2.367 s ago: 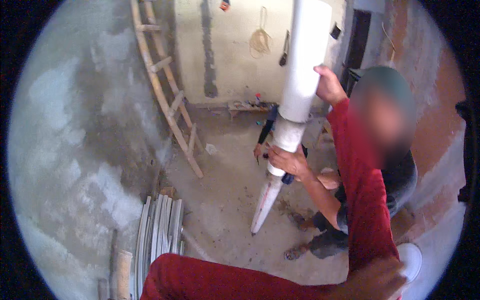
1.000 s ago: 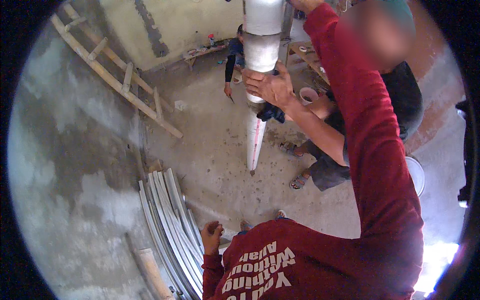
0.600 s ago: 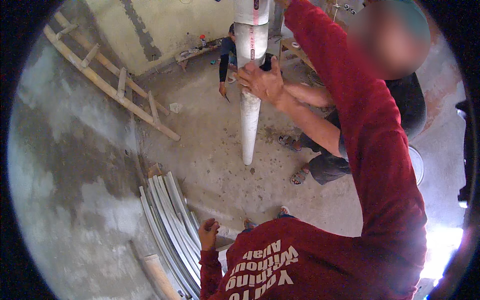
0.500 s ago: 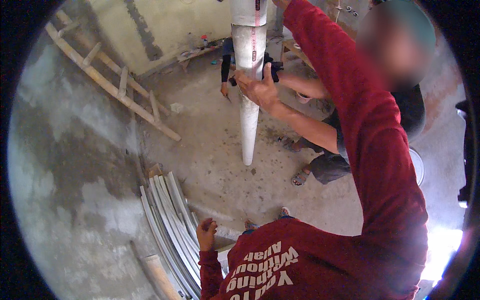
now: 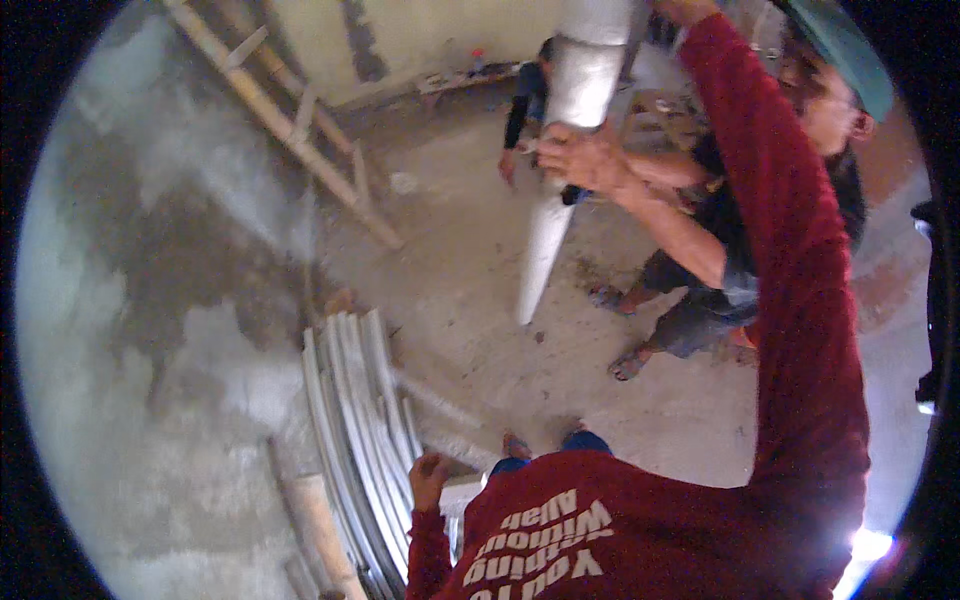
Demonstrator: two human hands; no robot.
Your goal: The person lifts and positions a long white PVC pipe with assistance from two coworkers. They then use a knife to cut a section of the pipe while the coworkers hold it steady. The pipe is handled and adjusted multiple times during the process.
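Bare concrete floor [image 5: 480, 330] lies far below us, where our right hand [image 5: 690, 10], grip cut off, tops the big white pipe [image 5: 560, 160], stiff, smooth and likely heavy, best clasped round like the co-worker's hands [image 5: 580, 160], while our left hand [image 5: 430, 475] hangs loose.

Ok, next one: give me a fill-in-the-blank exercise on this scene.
1. The right hand, raised at the top edge, comes out of a ___ sleeve.
2. A co-worker's hands grip an upright white ___.
3. A wooden ___ leans against the wall.
4. The left hand is beside metal strips lying on the ___.

Missing words: red; pipe; ladder; floor.
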